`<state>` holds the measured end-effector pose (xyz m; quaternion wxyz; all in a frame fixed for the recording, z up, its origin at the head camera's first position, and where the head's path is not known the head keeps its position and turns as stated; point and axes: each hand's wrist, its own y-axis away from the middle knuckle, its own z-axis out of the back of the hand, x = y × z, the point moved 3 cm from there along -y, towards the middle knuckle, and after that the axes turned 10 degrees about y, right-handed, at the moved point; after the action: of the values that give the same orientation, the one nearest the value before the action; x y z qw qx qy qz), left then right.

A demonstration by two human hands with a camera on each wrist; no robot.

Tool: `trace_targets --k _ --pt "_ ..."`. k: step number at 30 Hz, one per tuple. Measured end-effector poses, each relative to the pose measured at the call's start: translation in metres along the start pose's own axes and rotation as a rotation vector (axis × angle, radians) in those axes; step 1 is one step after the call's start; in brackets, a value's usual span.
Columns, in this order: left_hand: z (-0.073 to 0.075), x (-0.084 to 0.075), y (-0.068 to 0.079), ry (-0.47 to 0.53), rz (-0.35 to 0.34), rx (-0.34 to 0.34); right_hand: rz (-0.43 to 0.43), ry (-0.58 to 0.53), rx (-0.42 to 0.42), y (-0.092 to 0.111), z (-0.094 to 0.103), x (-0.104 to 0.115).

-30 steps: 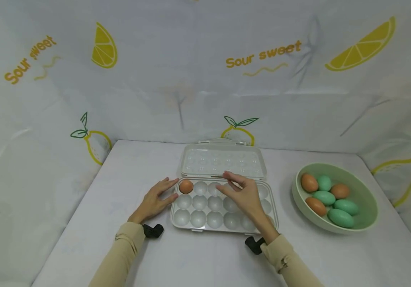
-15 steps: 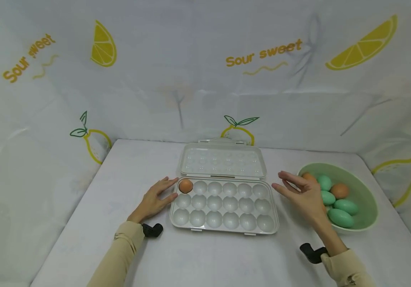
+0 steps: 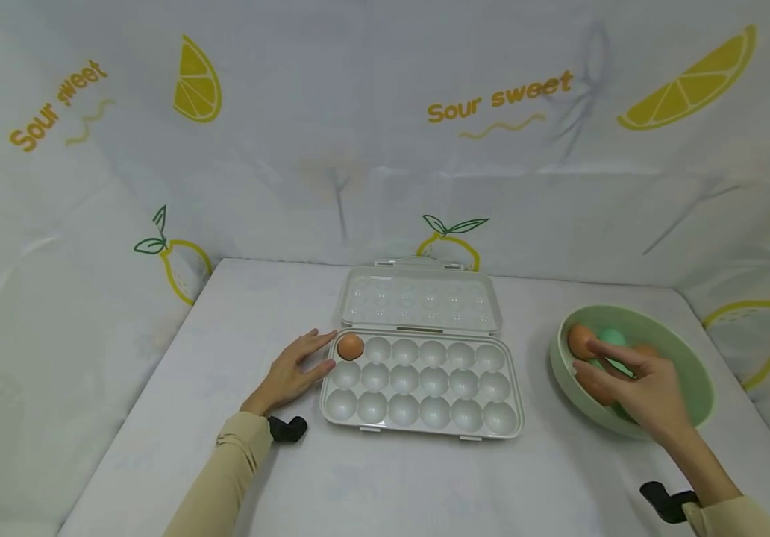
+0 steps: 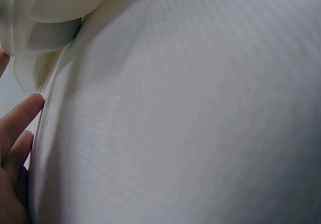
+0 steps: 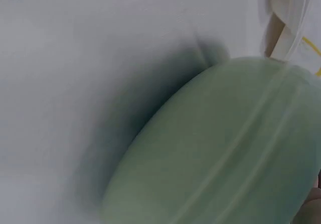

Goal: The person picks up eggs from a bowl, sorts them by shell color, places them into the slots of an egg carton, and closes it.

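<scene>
In the head view, my right hand [image 3: 643, 384] reaches over the pale green bowl [image 3: 702, 388], thumb and fingers apart. Its fingertips are close to a brown egg [image 3: 581, 341]; another brown egg [image 3: 595, 386] lies below the thumb. Green eggs [image 3: 612, 337] are partly hidden behind the hand. My left hand [image 3: 289, 375] rests at the left edge of the egg tray [image 3: 403, 379], fingers extended. One brown egg [image 3: 350, 347] sits in the tray's back left cup. In the right wrist view, the bowl's outer wall [image 5: 215, 148] hides most of that hand.
The tray's hinged lid [image 3: 421, 298] lies open behind it. A white cloth [image 3: 392, 485] covers the table, and a lemon-printed sheet [image 3: 371, 149] hangs at the back and sides. A black wrist mount [image 3: 668, 501] sits on each wrist.
My right hand has moved right, from above the tray to over the bowl of eggs. My left hand has stayed at the tray's edge.
</scene>
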<state>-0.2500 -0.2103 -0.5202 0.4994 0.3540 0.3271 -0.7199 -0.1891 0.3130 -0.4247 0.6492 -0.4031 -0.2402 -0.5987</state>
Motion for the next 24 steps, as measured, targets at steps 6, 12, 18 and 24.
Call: trace_targets --k 6,12,18,24 --pt "0.001 0.000 0.000 0.001 0.018 0.001 -0.044 0.163 0.047 0.002 0.011 -0.013" --pt "0.001 0.001 0.000 -0.001 0.008 0.002 -0.122 0.349 0.105 0.004 0.015 -0.022" --pt "0.000 0.002 0.000 -0.007 -0.001 0.002 -0.094 0.461 0.136 0.003 0.013 -0.029" --pt "0.000 0.003 -0.001 -0.015 -0.004 0.002 -0.022 0.591 0.192 -0.002 0.008 -0.032"
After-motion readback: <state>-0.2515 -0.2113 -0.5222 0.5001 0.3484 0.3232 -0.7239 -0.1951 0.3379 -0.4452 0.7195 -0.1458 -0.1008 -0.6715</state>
